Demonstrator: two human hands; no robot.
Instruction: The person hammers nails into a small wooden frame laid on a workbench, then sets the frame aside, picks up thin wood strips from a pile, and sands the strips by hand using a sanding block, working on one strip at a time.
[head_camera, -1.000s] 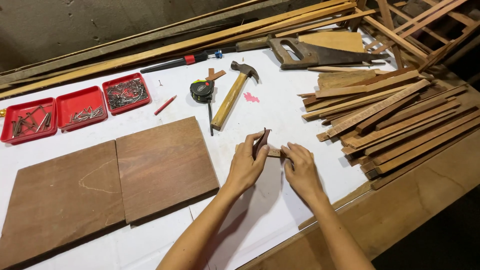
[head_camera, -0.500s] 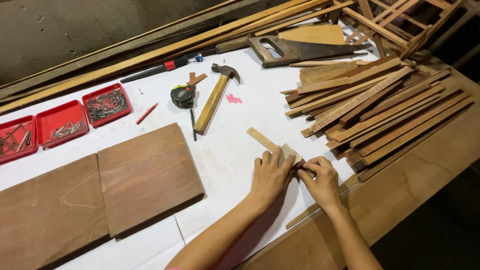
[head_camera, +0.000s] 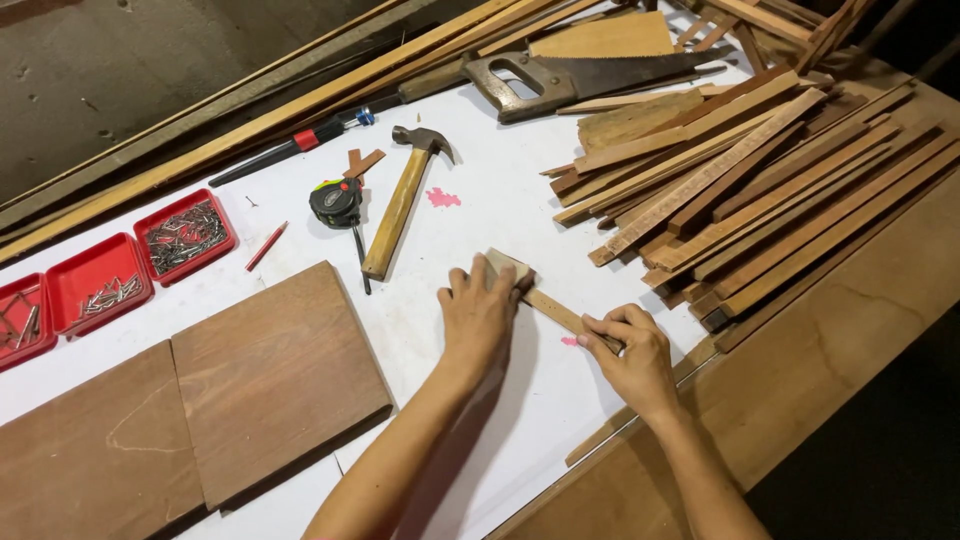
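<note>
A short flat wooden strip (head_camera: 552, 304) lies on the white table surface (head_camera: 480, 200). My left hand (head_camera: 478, 312) rests palm-down on its far end, fingers spread over the wood. My right hand (head_camera: 627, 348) pinches the strip's near end with thumb and fingers. A small pink mark (head_camera: 568, 341) shows on the table just beside the right hand.
A hammer (head_camera: 402, 198), a tape measure (head_camera: 336, 203), a red pencil (head_camera: 267, 245) and a hand saw (head_camera: 580, 76) lie beyond the hands. Two brown boards (head_camera: 200, 400) lie at the left, red trays of nails (head_camera: 140, 255) behind them. A pile of wooden slats (head_camera: 760, 180) fills the right.
The strip was held up off the table between both hands; now it lies flat, with my left hand pressing its far end and my right hand at its near end.
</note>
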